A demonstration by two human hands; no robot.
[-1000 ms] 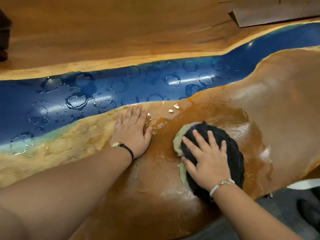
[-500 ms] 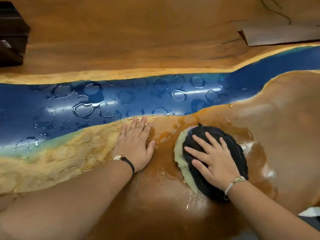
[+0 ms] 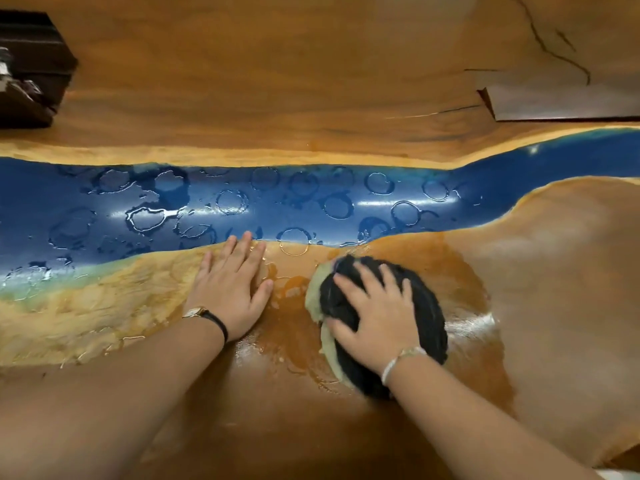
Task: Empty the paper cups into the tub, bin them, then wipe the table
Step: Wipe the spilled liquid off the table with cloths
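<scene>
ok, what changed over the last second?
The right hand pushed the cloth away from the person, almost to the edge of the blue strip, pressing on it with spread fingers throughout. Nothing was taken hold of or let go. The left hand stayed flat on the table by the strip, and the water rings remain unwiped.
</scene>
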